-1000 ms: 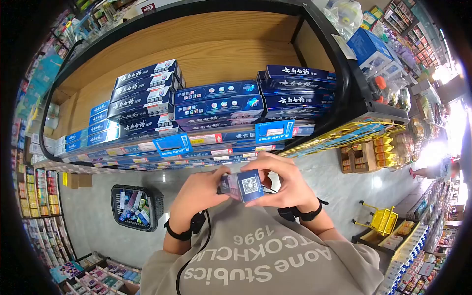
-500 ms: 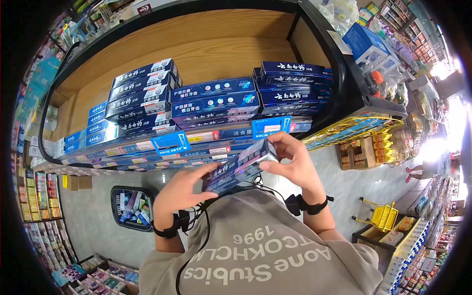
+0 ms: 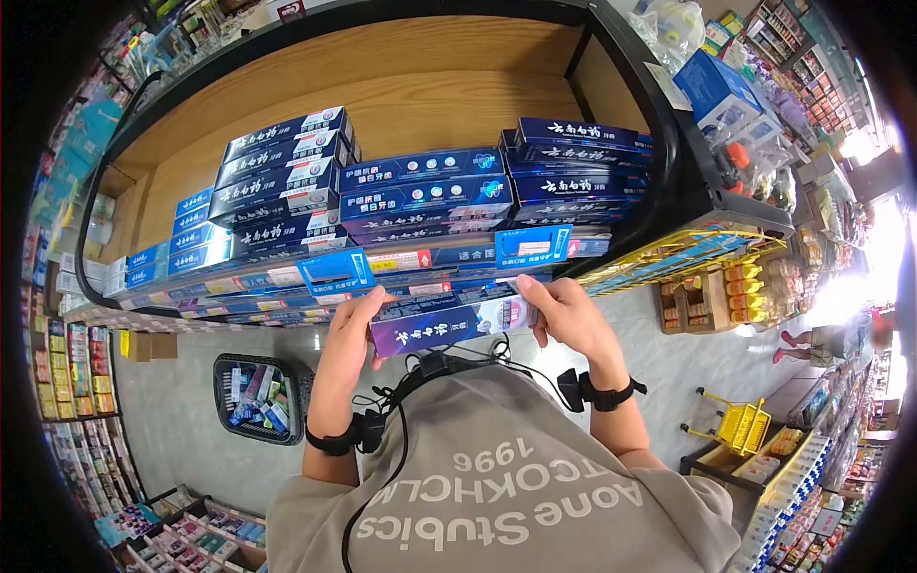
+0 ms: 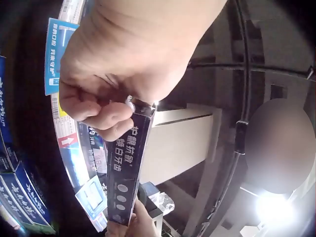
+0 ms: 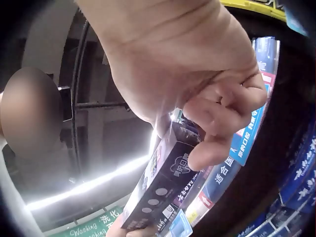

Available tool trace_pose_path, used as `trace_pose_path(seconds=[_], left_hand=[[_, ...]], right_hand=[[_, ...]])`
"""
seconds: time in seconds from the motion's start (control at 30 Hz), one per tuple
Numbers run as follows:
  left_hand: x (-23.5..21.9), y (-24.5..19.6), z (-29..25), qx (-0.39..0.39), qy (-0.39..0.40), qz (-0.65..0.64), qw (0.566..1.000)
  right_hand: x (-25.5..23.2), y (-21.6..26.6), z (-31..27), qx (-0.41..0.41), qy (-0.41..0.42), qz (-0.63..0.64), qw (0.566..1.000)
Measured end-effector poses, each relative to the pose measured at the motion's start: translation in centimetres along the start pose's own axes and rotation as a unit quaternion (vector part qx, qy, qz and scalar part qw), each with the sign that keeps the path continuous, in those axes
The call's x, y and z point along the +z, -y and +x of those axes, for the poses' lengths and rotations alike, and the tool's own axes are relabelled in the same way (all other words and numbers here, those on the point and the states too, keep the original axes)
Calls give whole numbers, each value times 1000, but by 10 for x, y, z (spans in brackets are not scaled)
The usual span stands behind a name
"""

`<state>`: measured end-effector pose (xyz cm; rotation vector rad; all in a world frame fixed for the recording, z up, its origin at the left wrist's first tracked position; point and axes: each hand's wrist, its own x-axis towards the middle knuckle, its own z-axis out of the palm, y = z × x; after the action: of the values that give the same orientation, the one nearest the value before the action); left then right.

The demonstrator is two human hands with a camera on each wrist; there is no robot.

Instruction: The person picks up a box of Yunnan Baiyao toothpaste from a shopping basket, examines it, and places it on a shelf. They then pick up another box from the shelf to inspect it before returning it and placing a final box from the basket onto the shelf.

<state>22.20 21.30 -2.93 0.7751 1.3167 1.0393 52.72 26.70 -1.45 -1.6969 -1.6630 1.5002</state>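
A long dark blue and purple toothpaste box (image 3: 449,323) is held level between both hands, in front of the shelf edge and above the person's waist. The left hand (image 3: 351,329) grips its left end; the right hand (image 3: 571,320) grips its right end with the thumb on top. In the left wrist view curled fingers of the left hand (image 4: 118,64) hold one end of the box (image 4: 129,163). Seen from the right wrist, the right hand (image 5: 192,74) pinches the other end of the box (image 5: 160,182).
Toothpaste boxes (image 3: 425,199) stand stacked on the wooden shelf (image 3: 430,95), with blue price tags (image 3: 336,277) along its front. A black basket (image 3: 260,399) holding several packages is on the floor at left. A small yellow cart (image 3: 743,426) stands at right, and a person's legs (image 3: 798,346) show beyond.
The box has turned from its end face, through a tilted pose, to lie level with a long side showing. The hands have moved apart to its two ends.
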Motion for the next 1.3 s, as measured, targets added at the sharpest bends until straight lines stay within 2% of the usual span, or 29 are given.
trace_pose_path(seconds=[0.27, 0.37, 0.63, 0.67, 0.77, 0.83, 0.93, 1.07, 1.1, 1.13, 1.17, 1.2, 1.3], left_hand=[[-7, 6, 3, -1, 32, -41, 999], [-5, 6, 2, 1, -8, -34, 999], [-13, 7, 4, 31, 5, -21, 999], [-14, 8, 4, 38, 11, -16, 999], [-15, 0, -1, 141, 59, 25, 988], [-16, -6, -6, 154, 60, 11, 986], [-20, -6, -5, 198, 70, 26, 977], [-18, -6, -3, 272, 72, 53, 958], [-18, -8, -1, 298, 75, 90, 948], [-19, -11, -1, 325, 78, 126, 934], [-19, -14, -3, 348, 80, 162, 920], [-17, -18, -6, 354, 66, 198, 912], [-12, -41, -12, 359, 97, 283, 884]], right_hand=[[5, -9, 0, 8, 9, 8, 1000], [5, -4, -1, 6, 14, 23, 1000], [2, 1, 0, -1, 34, 16, 999], [4, -2, 1, -42, 25, 51, 998], [9, -11, 2, -142, 4, 131, 981], [7, -13, 0, -179, 1, 154, 972], [7, -9, -2, -225, -10, 148, 963], [5, -12, 2, -252, 45, 162, 953], [5, -13, 3, -271, 53, 171, 946], [3, -13, 1, -238, 69, 188, 950], [3, -10, -1, -243, 60, 184, 950], [3, -8, -2, -262, 40, 163, 950], [0, -4, -2, -305, -3, 149, 941]])
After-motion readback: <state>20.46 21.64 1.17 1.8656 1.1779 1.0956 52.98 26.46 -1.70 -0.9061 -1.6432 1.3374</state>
